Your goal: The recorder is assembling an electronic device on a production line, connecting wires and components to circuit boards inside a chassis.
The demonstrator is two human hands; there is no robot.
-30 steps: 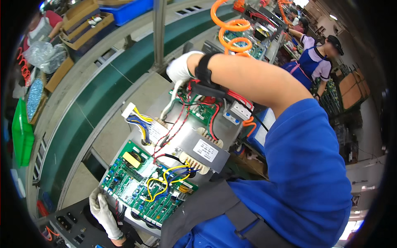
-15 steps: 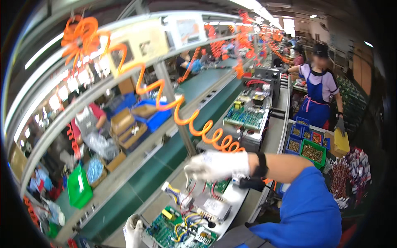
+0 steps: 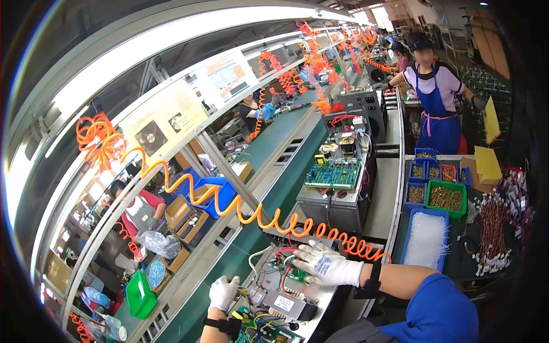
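Right hand point(image 3: 327, 264) in a white glove lies flat, fingers spread and open, gripping nothing, palm down over the wiring of the open metal unit point(image 3: 286, 297) on the workstation; red wires point(image 3: 284, 273) run just under and left of the fingertips, likely pressed down to keep them tidy. A black wrist strap point(image 3: 373, 280) sits behind the glove. Left hand point(image 3: 222, 292), also gloved, sits near the unit's left edge, fingers curled loosely over the rim; whether it pinches anything cannot be told, it seems to steady the chassis. The green circuit board point(image 3: 260, 326) with yellow wires lies just below the left fingers, a grey box part point(image 3: 289, 304) with a white label between the two hands. An orange coiled hose point(image 3: 269, 220) arcs just above the right fingers, hung overhead to stay off the work. Beyond the right fingertips stands another unit with a green board point(image 3: 334, 174) on top, further along the green conveyor belt point(image 3: 274, 166). Right of the right hand: a blue tray point(image 3: 409, 228) of clear bags, bins of screws point(image 3: 446, 197), wire bundles point(image 3: 497, 228). A co-worker in a blue apron point(image 3: 437, 117) stands well away.
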